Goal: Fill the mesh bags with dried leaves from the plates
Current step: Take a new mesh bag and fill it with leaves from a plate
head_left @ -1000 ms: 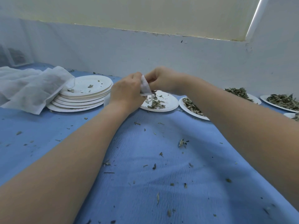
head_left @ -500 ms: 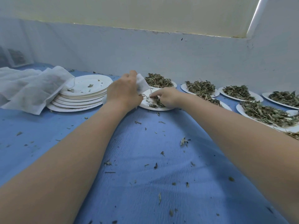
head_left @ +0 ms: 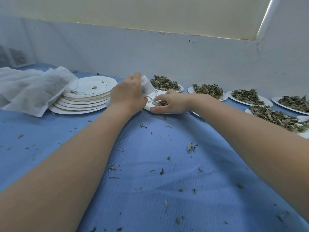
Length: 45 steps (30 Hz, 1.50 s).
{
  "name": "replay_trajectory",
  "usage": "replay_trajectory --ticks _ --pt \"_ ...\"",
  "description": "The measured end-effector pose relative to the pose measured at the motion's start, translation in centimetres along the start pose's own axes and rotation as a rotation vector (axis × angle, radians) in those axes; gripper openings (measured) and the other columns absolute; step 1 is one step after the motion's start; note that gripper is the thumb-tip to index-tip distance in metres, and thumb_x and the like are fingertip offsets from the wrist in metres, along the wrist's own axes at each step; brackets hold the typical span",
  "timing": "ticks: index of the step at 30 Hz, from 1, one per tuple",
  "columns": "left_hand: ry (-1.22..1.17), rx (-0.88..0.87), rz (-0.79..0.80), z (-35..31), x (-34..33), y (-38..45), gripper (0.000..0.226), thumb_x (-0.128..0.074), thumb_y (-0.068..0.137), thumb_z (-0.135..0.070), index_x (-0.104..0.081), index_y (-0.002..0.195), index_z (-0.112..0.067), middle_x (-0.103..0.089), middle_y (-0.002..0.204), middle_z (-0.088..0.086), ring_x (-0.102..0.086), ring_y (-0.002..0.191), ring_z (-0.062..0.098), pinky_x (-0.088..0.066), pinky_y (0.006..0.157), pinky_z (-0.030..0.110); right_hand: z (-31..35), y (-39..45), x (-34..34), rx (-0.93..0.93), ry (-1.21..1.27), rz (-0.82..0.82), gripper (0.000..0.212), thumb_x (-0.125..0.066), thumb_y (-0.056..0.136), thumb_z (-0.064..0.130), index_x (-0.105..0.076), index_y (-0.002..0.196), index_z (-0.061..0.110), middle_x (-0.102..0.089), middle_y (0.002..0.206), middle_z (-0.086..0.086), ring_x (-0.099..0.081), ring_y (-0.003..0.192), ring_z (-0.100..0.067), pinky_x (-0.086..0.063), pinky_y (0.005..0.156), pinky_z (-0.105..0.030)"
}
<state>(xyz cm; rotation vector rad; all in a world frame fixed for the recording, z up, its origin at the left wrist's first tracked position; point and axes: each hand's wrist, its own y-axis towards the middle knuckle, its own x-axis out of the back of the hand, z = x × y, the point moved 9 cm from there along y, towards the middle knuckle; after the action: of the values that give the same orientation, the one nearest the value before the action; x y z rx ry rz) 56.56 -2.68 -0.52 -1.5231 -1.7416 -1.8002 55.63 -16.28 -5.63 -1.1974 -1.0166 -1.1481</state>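
Note:
My left hand [head_left: 127,95] grips a small white mesh bag [head_left: 146,87] with a drawstring, held just above a white paper plate [head_left: 148,106]. My right hand [head_left: 170,102] is down on that plate, its fingers curled round a small clump of dried leaves [head_left: 161,102]. Beyond it and off to the right stand several plates heaped with dried leaves [head_left: 164,83], the nearest of them [head_left: 275,117] by my right forearm.
A stack of empty white plates [head_left: 85,97] sits left of my hands, with a pile of empty mesh bags [head_left: 28,91] draped against it. Leaf crumbs are scattered over the blue cloth [head_left: 150,181]. A pale wall [head_left: 150,52] closes the back.
My right hand has dropped from the bag's mouth onto the plate and closed over the leaves. My left hand keeps the bag in about the same spot.

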Motion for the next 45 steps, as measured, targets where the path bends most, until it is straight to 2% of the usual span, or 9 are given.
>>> replay_trajectory --ticks 11,14,18,25,28,32,35,39,45 --pt "-0.004 -0.012 0.001 0.1 0.0 0.0 0.044 -0.061 0.078 -0.022 -0.044 0.116 -0.009 -0.057 0.105 0.011 -0.054 0.087 0.033 -0.032 0.062 0.033 0.0 0.5 1.0 0.061 0.123 -0.187 0.056 -0.056 0.089 0.047 -0.041 0.138 0.026 -0.041 0.129 -0.009 -0.042 0.113 -0.019 -0.027 0.090 -0.023" --pt "-0.001 -0.018 0.008 0.1 -0.2 -0.1 0.044 -0.061 0.079 -0.022 -0.043 0.117 -0.009 -0.057 0.106 0.011 -0.055 0.088 0.032 -0.032 0.063 0.032 -0.6 0.6 1.7 -0.015 0.134 -0.288 0.067 -0.054 0.083 0.060 -0.039 0.140 0.028 -0.035 0.134 -0.010 -0.041 0.121 -0.024 -0.032 0.097 -0.031" --pt "-0.004 -0.021 0.008 0.2 -0.1 0.0 0.044 -0.062 0.079 -0.023 -0.044 0.117 -0.009 -0.057 0.107 0.011 -0.055 0.090 0.033 -0.032 0.063 0.032 -1.0 0.8 0.5 -0.151 0.047 -0.137 0.080 -0.038 0.076 0.080 -0.033 0.142 0.035 -0.022 0.142 -0.009 -0.034 0.131 -0.030 -0.031 0.108 -0.042" --pt "0.017 -0.037 0.018 -0.1 -0.1 -0.2 0.043 -0.061 0.078 -0.022 -0.044 0.115 -0.009 -0.056 0.104 0.011 -0.054 0.087 0.033 -0.032 0.062 0.034 2.0 -0.8 2.0 0.118 0.163 -0.345 0.023 -0.062 0.089 0.028 -0.071 0.106 0.016 -0.067 0.102 -0.005 -0.057 0.102 -0.019 -0.040 0.081 -0.024" --pt "0.026 -0.039 0.033 -0.1 -0.2 -0.2 0.042 -0.060 0.078 -0.022 -0.043 0.115 -0.009 -0.056 0.103 0.010 -0.049 0.080 0.030 -0.031 0.061 0.033 1.9 -0.9 2.3 0.099 0.198 -0.349 0.016 -0.064 0.087 0.019 -0.073 0.099 0.015 -0.071 0.092 -0.001 -0.060 0.089 -0.013 -0.042 0.073 -0.016" --pt "0.035 -0.045 0.046 -0.2 -0.3 -0.3 0.042 -0.061 0.078 -0.022 -0.043 0.114 -0.009 -0.055 0.104 0.009 -0.049 0.080 0.029 -0.032 0.061 0.032 0.1 -1.3 3.9 0.042 0.363 -0.422 0.013 -0.063 0.087 0.012 -0.074 0.093 0.016 -0.057 0.047 0.019 -0.052 0.047 0.002 -0.034 0.048 -0.002" --pt "0.054 -0.061 0.051 -0.4 -0.4 -0.4 0.043 -0.061 0.078 -0.022 -0.043 0.115 -0.010 -0.055 0.105 0.008 -0.052 0.083 0.031 -0.033 0.062 0.033 -1.6 -2.3 6.3 0.007 0.491 -0.540 0.011 -0.067 0.085 0.016 -0.075 0.093 0.017 -0.062 0.064 0.014 -0.050 0.041 0.004 -0.040 0.047 -0.005" --pt "0.084 -0.093 0.040 -0.8 -0.3 -0.3 0.043 -0.061 0.078 -0.022 -0.043 0.115 -0.010 -0.056 0.107 0.008 -0.055 0.085 0.033 -0.033 0.061 0.033 0.5 -2.6 7.0 0.087 0.361 -0.473 0.011 -0.067 0.085 0.015 -0.074 0.091 0.020 -0.069 0.079 -0.002 -0.050 0.043 0.001 -0.051 0.064 -0.022" --pt "-0.035 -0.079 -0.022 -1.0 0.0 -0.3 0.041 -0.064 0.075 -0.024 -0.045 0.108 -0.009 -0.057 0.101 0.008 -0.054 0.084 0.031 -0.030 0.062 0.032 4.9 -2.9 7.6 0.265 0.391 -0.438 0.015 -0.063 0.082 0.011 -0.075 0.088 0.018 -0.055 0.062 0.002 -0.039 0.052 -0.005 -0.031 0.046 -0.014"
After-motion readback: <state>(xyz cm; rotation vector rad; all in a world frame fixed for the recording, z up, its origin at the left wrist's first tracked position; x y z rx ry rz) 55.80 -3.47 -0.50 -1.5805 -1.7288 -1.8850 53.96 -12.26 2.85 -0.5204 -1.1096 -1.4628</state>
